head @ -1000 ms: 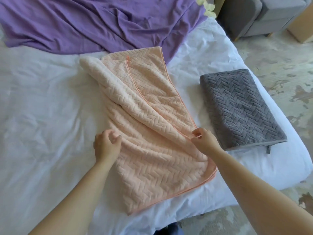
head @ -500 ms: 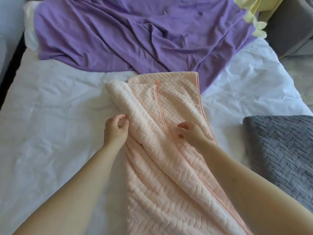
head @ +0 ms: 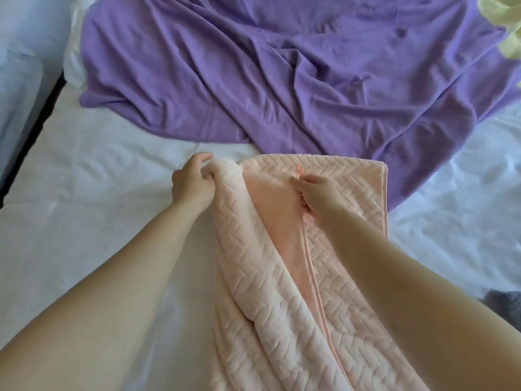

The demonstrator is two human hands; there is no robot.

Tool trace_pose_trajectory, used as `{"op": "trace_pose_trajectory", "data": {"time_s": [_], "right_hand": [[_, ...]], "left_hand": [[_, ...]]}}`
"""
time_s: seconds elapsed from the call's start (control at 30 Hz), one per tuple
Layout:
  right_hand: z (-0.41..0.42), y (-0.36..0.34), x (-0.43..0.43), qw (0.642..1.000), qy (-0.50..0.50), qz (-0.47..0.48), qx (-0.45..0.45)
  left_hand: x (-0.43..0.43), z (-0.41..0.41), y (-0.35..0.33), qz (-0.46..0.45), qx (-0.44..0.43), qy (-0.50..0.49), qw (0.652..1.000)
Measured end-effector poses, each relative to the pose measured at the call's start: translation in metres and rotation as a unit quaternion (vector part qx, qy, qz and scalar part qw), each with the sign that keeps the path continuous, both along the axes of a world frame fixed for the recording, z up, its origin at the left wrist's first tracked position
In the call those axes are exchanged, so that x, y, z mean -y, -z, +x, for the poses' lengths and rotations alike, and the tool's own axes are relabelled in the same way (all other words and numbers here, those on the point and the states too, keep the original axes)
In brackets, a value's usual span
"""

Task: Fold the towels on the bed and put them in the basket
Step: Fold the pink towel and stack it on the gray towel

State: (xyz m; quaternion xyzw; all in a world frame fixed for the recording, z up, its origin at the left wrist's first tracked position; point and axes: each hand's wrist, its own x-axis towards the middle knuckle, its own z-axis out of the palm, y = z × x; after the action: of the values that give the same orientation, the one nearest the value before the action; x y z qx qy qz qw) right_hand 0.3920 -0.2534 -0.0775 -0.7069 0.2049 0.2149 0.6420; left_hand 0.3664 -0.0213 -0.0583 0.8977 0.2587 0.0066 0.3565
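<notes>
The pink towel [head: 282, 277] lies long on the white bed [head: 84, 207], in the middle, its far end right by the purple sheet [head: 282, 80]. The left hand [head: 191, 184] grips the thick folded edge at the far left corner, with its fingers curled round it. The right hand [head: 315, 197] pinches the thin hem near the far end, where a flap is turned back. A bit of gray towel [head: 504, 299] peeks in at the right edge.

Left hand [head: 191, 183] and right hand [head: 317, 197] grip the pink towel [head: 282, 292] on the white bed [head: 84, 207].
</notes>
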Motion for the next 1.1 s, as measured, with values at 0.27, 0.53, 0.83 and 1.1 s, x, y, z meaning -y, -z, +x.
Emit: {"op": "trace_pose_trajectory", "data": {"time_s": [0.27, 0.53, 0.83, 1.1], "right_hand": [[0.039, -0.014, 0.09, 0.996, 0.086, 0.029, 0.028], [0.058, -0.009, 0.142, 0.968, 0.139, -0.185, 0.096], [0.076, -0.008, 0.15, 0.966, 0.085, -0.222, 0.103], [0.08, -0.01, 0.144, 0.941, -0.153, -0.302, 0.01]], "left_hand": [[0.018, 0.037, 0.007, 0.037, -0.121, 0.206, 0.97], [0.003, 0.068, 0.008, 0.192, -0.128, 0.282, 0.931], [-0.019, 0.09, -0.001, 0.235, -0.053, 0.311, 0.919], [-0.026, 0.09, 0.026, 0.224, -0.162, 0.29, 0.916]]}}
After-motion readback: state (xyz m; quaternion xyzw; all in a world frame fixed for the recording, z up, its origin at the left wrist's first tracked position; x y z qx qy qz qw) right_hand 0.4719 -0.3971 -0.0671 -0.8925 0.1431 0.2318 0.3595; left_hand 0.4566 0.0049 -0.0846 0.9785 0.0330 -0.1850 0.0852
